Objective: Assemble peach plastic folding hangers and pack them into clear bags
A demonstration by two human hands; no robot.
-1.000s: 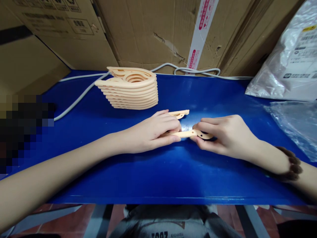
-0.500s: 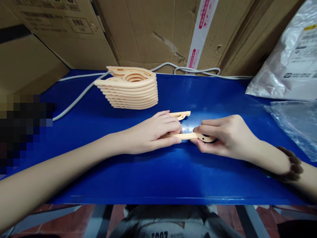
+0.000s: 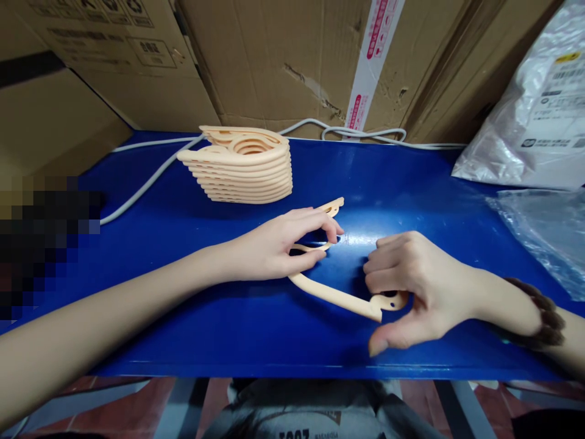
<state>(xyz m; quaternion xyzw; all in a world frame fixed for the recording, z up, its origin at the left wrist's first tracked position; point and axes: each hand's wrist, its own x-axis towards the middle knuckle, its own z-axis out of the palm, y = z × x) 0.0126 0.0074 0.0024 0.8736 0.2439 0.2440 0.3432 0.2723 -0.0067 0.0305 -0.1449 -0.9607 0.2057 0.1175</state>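
Note:
A cream folding clothes hanger [image 3: 338, 295] is partly spread beneath my hands, one arm angled toward the table's near edge. My left hand [image 3: 278, 247] curls around its middle, and a thin loop of the hanger shows in the gap between thumb and forefinger. The palm covers the joint. Beyond the left fingers, the hanger's other end [image 3: 336, 206] sticks out. My right hand [image 3: 423, 286] is at the near arm's rounded tip, with its fingers bent and its thumb spread well away. Contact there is unclear.
A neat stack of matching folded hangers [image 3: 247, 164] stands at the back left of the blue table [image 3: 219, 329]. Behind run a white cable [image 3: 146, 183] and cardboard boxes [image 3: 274, 55]. Clear plastic bags [image 3: 516, 134] occupy the right side.
The hanger's near arm has swung toward me, and its far end has tilted. My right hand moved nearer and its thumb opened away from the fingers. My left thumb and forefinger spread apart.

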